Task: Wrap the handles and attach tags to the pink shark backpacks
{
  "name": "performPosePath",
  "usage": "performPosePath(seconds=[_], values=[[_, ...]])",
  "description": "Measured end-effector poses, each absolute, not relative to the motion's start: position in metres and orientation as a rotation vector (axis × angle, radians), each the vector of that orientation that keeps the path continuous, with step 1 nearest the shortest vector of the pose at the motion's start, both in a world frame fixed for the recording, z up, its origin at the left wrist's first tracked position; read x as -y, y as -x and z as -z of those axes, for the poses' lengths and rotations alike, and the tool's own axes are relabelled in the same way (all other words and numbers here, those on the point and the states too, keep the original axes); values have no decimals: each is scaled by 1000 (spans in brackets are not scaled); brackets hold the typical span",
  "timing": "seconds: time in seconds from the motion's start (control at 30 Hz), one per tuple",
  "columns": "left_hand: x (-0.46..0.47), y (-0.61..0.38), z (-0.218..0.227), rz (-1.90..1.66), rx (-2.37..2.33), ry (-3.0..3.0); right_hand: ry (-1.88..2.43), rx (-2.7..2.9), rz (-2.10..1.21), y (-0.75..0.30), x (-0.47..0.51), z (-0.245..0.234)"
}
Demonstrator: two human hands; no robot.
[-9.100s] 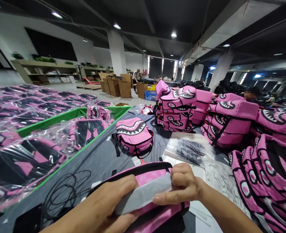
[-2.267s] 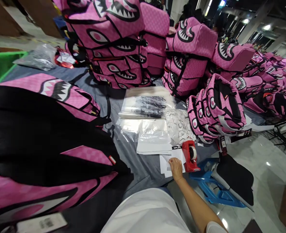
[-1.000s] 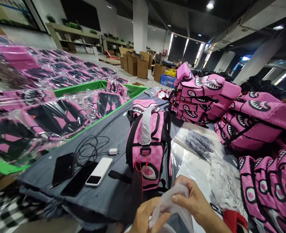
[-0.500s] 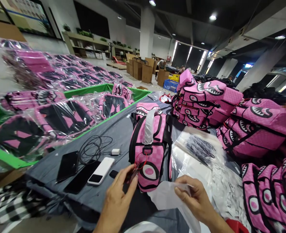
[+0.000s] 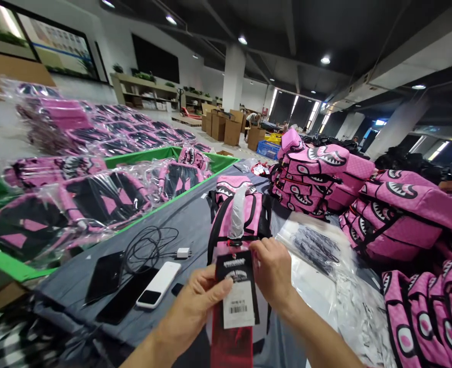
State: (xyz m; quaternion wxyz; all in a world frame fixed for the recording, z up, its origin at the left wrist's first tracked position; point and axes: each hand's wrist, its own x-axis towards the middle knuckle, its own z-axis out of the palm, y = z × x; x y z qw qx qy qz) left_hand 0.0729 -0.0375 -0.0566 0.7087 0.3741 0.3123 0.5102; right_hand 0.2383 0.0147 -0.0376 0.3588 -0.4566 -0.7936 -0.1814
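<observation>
A black card tag (image 5: 233,273) with a paper barcode label is gripped by the left hand (image 5: 206,292), its thumb laid flat across the front. The fingers of the right hand (image 5: 272,271) are curled at the tag's upper right edge; what is pinched there cannot be made out. Behind and below the tag, a glossy, translucent red strip (image 5: 231,350) is seen. The tag is held on the near side of the pink checked backpack (image 5: 253,213), whose lower front is covered by it and the hands. The backpack's arched handle is wrapped in thin white material (image 5: 237,212). Left of the backpack, a thin black cable (image 5: 143,250) is loosely looped on the wrinkled, cloth-covered counter (image 5: 141,335); right of it, crinkled clear plastic bags (image 5: 358,312) are spread.
</observation>
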Motion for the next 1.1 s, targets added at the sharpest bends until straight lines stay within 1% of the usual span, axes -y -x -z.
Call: performPosePath(seconds=[0.07, 0.2, 0.23, 0.3, 0.37, 0.43, 0.53, 0.7, 0.8, 0.93, 1.1], values=[[39, -76, 79, -1106, -751, -1120, 1213, 2027, 367, -243, -20, 34], [38, -69, 110, -1132, -1087, -1758, 1254, 2032, 215, -249, -22, 29], [36, -65, 112, -1178, -1151, -1871, 1257, 2035, 210, -249, -22, 28], [31, -56, 112, -1382, -1251, -1976, 1258, 2040, 241, -247, -22, 28], [24, -50, 107, -1619, -1350, -1965, 1242, 2037, 292, -243, -24, 29], [17, -48, 103, -1716, -1422, -1946, 1217, 2035, 327, -241, -26, 31], [9, -55, 99, -1666, -1494, -1975, 1200, 2041, 341, -240, -28, 32], [-1, -76, 96, -1817, -1659, -1895, 1174, 2069, 330, -243, -30, 29], [-4, -82, 97, -1884, -1629, -1813, 1161, 2080, 317, -244, -30, 29], [0, -79, 97, -1940, -1549, -1557, 1151, 2078, 264, -246, -31, 32], [-1, -77, 87, -1871, -1567, -1447, 1126, 2090, 197, -246, -34, 33]])
